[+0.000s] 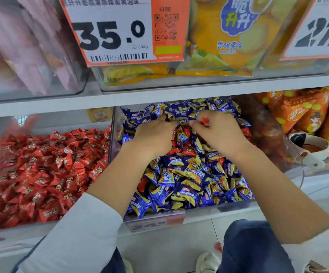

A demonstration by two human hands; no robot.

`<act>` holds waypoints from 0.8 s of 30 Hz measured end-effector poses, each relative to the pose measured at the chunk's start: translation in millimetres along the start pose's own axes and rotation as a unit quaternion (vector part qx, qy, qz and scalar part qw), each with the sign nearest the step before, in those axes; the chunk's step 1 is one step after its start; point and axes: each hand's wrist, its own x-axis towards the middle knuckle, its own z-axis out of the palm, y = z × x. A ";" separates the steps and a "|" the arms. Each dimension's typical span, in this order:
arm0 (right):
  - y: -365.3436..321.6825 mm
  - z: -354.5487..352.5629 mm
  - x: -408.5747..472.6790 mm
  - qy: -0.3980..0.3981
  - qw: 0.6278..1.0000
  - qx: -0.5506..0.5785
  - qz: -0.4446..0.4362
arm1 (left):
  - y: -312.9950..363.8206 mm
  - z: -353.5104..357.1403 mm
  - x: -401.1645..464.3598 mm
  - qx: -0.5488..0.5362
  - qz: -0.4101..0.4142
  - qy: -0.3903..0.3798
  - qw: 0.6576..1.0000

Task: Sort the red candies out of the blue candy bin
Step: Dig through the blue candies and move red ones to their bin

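The shelf (159, 95) runs across the whole frame, with a price card (108, 34) in the upper left part and yellow snack bags (224, 36) in the upper middle. Under it, in the lower left of the frame, stands the red candy bin (41, 170), full of red wrappers. Just beside it, in the centre, stands the blue candy bin (155, 217), which holds mostly blue candies (189, 186) with gold print. Orange snack packs (305, 115) fill the right side.

Both hands are deep in the blue candy bin, near its back, in the centre of the frame. The left hand (151, 134) lies on the pile with its fingers curled down into the wrappers; what they grip, if anything, I cannot tell. The right hand (220, 131) pinches a small red candy (205, 121) between thumb and fingers. More red candies (185, 133) show between the two hands and under them, and one more (142, 184) lies in the lower centre, close to the left forearm. One red piece (218, 246) lies on the floor at the bottom of the frame.

I judge that the step in hand is picking: one red candy is caught, many remain mixed in. The next move probably calls for carrying this piece leftward over the wall between the bins and dropping it into the red candy bin, then digging again among the blue wrappers.
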 end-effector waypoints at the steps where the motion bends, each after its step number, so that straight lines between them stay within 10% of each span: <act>1: -2.4 2.9 -1.0 -0.025 1.000 0.006 -0.016 | 0.1 1.6 0.8 0.005 0.001 0.012 1.000; 11: -3.9 12.5 0.3 -0.078 0.982 -0.164 -0.058 | -10.3 -4.8 -7.5 -0.112 0.002 0.130 0.985; 24: 16.6 -30.2 -12.8 0.067 0.995 0.010 0.072 | -34.0 -25.1 -32.0 -0.248 0.006 0.110 0.962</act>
